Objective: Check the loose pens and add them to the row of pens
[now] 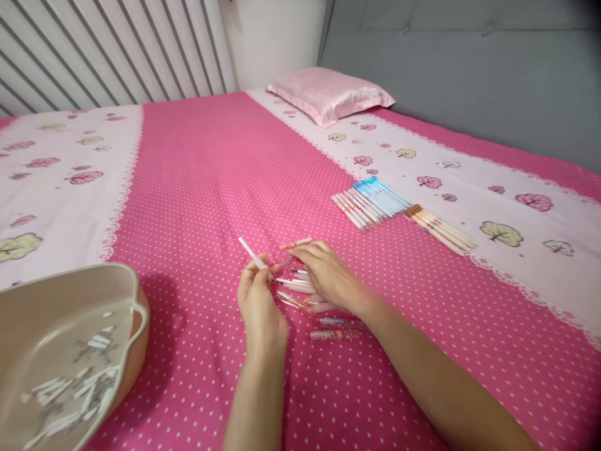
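Note:
My left hand (260, 291) is closed on a slim white pen (251, 252), which slants up to the left between thumb and fingers. Close beside it, my right hand (323, 266) pinches a small translucent pinkish tube (285, 260), perhaps a pen cap; its exact kind is blurred. Under and around the right hand lie several white pen parts (295, 285), partly hidden by it. A patterned pink tube (295, 243) rests just beyond its fingers. Nearer to me, two patterned clear tubes (334, 336) lie side by side on the bedspread.
A beige basin (136, 288) at the left holds many small white and grey pieces (70, 391). Right of the hands lie rows of pink-patterned pens (357, 210), blue pens (382, 195) and brown-topped pens (439, 228). A pink pillow (331, 91) sits by the grey headboard (451, 69).

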`<state>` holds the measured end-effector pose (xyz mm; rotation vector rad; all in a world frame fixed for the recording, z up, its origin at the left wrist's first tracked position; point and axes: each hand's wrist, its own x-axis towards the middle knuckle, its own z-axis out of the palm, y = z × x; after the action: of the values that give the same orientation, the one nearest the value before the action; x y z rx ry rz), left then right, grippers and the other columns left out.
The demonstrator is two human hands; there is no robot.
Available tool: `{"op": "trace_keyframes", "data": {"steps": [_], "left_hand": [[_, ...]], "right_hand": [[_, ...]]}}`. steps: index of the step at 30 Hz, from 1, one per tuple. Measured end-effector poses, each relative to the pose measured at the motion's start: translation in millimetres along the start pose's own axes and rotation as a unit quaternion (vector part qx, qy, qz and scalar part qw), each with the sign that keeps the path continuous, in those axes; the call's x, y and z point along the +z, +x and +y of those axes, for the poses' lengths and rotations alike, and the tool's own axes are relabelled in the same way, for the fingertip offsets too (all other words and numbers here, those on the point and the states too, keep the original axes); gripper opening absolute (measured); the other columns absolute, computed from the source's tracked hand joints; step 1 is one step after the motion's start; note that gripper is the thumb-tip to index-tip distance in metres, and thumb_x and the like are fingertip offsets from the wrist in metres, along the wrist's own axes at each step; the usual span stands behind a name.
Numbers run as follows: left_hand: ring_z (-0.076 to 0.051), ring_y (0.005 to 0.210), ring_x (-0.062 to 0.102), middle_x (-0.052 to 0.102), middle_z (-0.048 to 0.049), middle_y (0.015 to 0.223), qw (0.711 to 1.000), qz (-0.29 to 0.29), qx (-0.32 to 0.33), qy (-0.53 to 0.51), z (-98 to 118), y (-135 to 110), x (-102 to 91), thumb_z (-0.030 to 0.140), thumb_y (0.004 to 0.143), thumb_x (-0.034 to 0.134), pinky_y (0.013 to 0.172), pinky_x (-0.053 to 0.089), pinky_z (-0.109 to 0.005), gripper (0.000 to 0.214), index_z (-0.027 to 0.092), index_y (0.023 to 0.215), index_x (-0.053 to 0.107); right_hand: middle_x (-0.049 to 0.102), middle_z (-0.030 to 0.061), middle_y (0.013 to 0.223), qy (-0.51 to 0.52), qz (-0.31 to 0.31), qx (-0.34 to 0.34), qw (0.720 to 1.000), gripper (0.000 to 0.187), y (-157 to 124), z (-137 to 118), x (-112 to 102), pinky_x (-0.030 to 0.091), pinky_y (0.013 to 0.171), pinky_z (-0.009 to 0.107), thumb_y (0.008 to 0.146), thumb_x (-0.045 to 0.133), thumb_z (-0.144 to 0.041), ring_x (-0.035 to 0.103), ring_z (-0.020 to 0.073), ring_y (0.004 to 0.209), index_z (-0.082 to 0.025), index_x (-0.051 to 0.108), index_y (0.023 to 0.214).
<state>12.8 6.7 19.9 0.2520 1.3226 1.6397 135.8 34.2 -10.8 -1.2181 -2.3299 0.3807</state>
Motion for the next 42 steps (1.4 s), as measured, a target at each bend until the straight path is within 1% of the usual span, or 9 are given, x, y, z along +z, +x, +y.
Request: {"op": "trace_keyframes", "data": {"steps": [11,15,19,22,27,31,35,37,42], "left_hand": [[-0.009,0.065,0.058,0.060,0.0007,0.074,0.998,-0.061,0.027,0.015,0,-6,-0.5,0.015,0.070,0.058,0.064,0.042,-0.022,0.011,0.013,0.080,0.062],[-0.010,0.065,0.058,0.063,-0.0017,0.077,0.995,-0.095,0.026,0.017,-1,-6,-0.9,0.020,0.068,0.062,0.065,0.043,-0.023,0.016,0.012,0.082,0.062],[-0.010,0.065,0.057,0.064,-0.0020,0.074,0.988,-0.139,0.034,0.051,-2,-8,-1.3,0.023,0.070,0.060,0.064,0.043,-0.023,0.020,0.013,0.087,0.062],[-0.010,0.063,0.056,0.063,-0.0016,0.072,0.982,-0.158,0.052,0.093,-3,-11,-0.2,0.023,0.071,0.060,0.061,0.042,-0.021,0.021,0.013,0.089,0.063],[-0.010,0.065,0.055,0.064,-0.0015,0.074,0.972,-0.176,0.079,0.136,-4,-15,2.4,0.024,0.071,0.063,0.062,0.042,-0.020,0.019,0.014,0.087,0.063],[-0.011,0.065,0.055,0.063,-0.0010,0.073,0.959,-0.195,0.098,0.179,-6,-16,2.5,0.025,0.072,0.063,0.061,0.042,-0.020,0.017,0.015,0.086,0.064],[-0.013,0.067,0.057,0.064,-0.0023,0.073,0.945,-0.219,0.105,0.220,-7,-16,2.4,0.023,0.072,0.063,0.061,0.043,-0.022,0.019,0.015,0.089,0.065],[-0.013,0.067,0.058,0.064,-0.0028,0.074,0.942,-0.232,0.100,0.222,-8,-17,3.0,0.022,0.072,0.064,0.059,0.044,-0.022,0.018,0.015,0.088,0.066],[-0.014,0.060,0.060,0.064,-0.0022,0.069,0.955,-0.245,0.051,0.161,-7,-21,5.7,0.019,0.067,0.068,0.053,0.047,-0.024,0.013,0.017,0.080,0.067]], "right_hand": [[0.062,0.0082,0.088,-0.066,-0.003,0.138,0.988,0.009,-1,11,-10,0.039,0.080,0.031,0.082,0.055,-0.017,0.050,0.0213,0.090,-0.015,0.063,0.085],[0.063,0.0079,0.091,-0.017,0.032,0.178,0.983,0.016,-1,6,-23,0.039,0.072,0.030,0.085,0.047,-0.015,0.055,0.0191,0.083,-0.015,0.058,0.097],[0.056,-0.0007,0.068,0.080,0.084,0.189,0.975,0.030,-1,-4,-39,0.034,0.054,0.025,0.086,0.048,-0.022,0.049,0.0129,0.057,-0.020,0.050,0.116],[0.048,-0.0050,0.058,0.164,0.116,0.178,0.963,0.025,-2,-12,-48,0.028,0.046,0.023,0.084,0.052,-0.026,0.041,0.0094,0.047,-0.022,0.055,0.108],[0.056,-0.0011,0.067,0.321,0.199,0.173,0.910,0.014,-2,-17,-59,0.032,0.047,0.021,0.077,0.061,-0.029,0.045,0.0082,0.053,-0.018,0.063,0.086],[0.052,-0.0032,0.065,0.454,0.254,0.188,0.833,0.016,-3,-16,-72,0.034,0.049,0.020,0.070,0.068,-0.027,0.042,0.0071,0.055,-0.018,0.063,0.082],[0.045,-0.0052,0.063,0.560,0.246,0.211,0.763,0.015,-4,-11,-84,0.037,0.053,0.021,0.066,0.070,-0.023,0.037,0.0057,0.053,-0.021,0.064,0.079],[0.043,-0.0052,0.064,0.574,0.228,0.223,0.754,0.015,-5,-8,-89,0.038,0.054,0.022,0.066,0.068,-0.023,0.037,0.0059,0.053,-0.022,0.065,0.081],[0.044,-0.0032,0.068,0.539,0.224,0.218,0.782,0.019,-7,-1,-92,0.040,0.056,0.022,0.074,0.063,-0.033,0.041,0.0070,0.058,-0.023,0.065,0.091]]}}
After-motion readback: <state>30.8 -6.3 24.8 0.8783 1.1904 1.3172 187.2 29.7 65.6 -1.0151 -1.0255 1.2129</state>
